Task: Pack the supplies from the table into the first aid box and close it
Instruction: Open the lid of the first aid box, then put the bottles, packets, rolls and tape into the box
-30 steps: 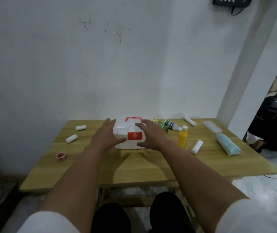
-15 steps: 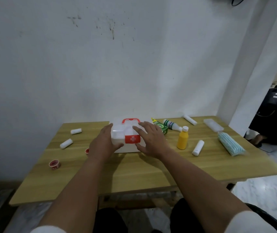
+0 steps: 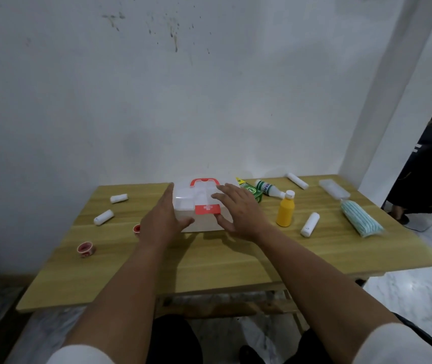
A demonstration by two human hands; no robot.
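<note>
Step in hand: opening the first aid box (image 3: 201,206), which sits lid down mid-desk w/ red handle on top and red latch on its near face. Nothing packed yet, by my read.

Left hand (image 3: 163,220) lies flat against the box's left side, fingers straight, thumb on the near lower edge; grip not curled. Right hand (image 3: 238,212) rests fingers spread over the box's right top, thumb just below the latch. Neither hand pinches anything.

Next move prob. calls for a thumb under the latch while the other hand steadies the box, then lifting the lid.

Right of the box: green tube (image 3: 250,191), white bottle (image 3: 268,192), yellow bottle (image 3: 285,210), gauze roll (image 3: 310,224), masks pack (image 3: 361,218). Left of the box: two tape rolls, two white rolls.

Desk (image 3: 222,264) is pale wood, against a scuffed white wall; a seated person, blurry, far right of the box.
</note>
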